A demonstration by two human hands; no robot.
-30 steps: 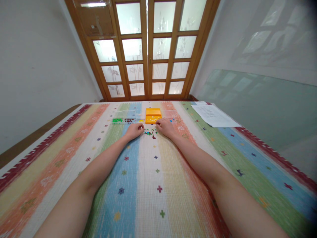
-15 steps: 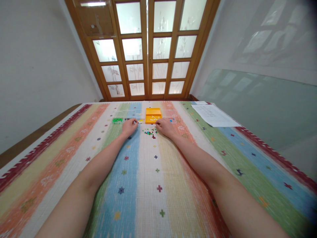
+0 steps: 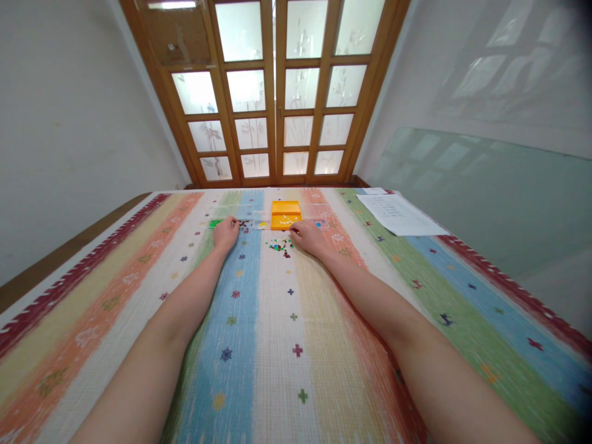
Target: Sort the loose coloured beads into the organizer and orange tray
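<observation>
My left hand [image 3: 226, 234] is over a clear compartment box, its fingers pinched together beside the dark red pieces [image 3: 245, 224]. Green pieces [image 3: 215, 224] show in the box left of that hand. Whatever the left fingertips hold is too small to make out. Near the front right corner of an orange open-lidded box [image 3: 286, 207], my right hand [image 3: 307, 237] rests with curled, closed fingers; their contents are hidden. White bits [image 3: 289, 220] lie inside the orange box. A loose pile of small mixed-colour pieces [image 3: 280, 246] lies on the cloth between the hands.
Yellow pieces [image 3: 263, 225] sit in a clear section left of the orange box, and blue ones [image 3: 319, 224] in another clear box to its right. Printed paper [image 3: 400, 214] lies at the right rear of the striped tablecloth [image 3: 272, 345]. Glazed wooden doors [image 3: 277, 92] stand behind the table.
My left hand has moved left, from near the yellow pieces to the dark red ones, uncovering the dark red pieces and covering part of the green. My right hand has hardly moved.
</observation>
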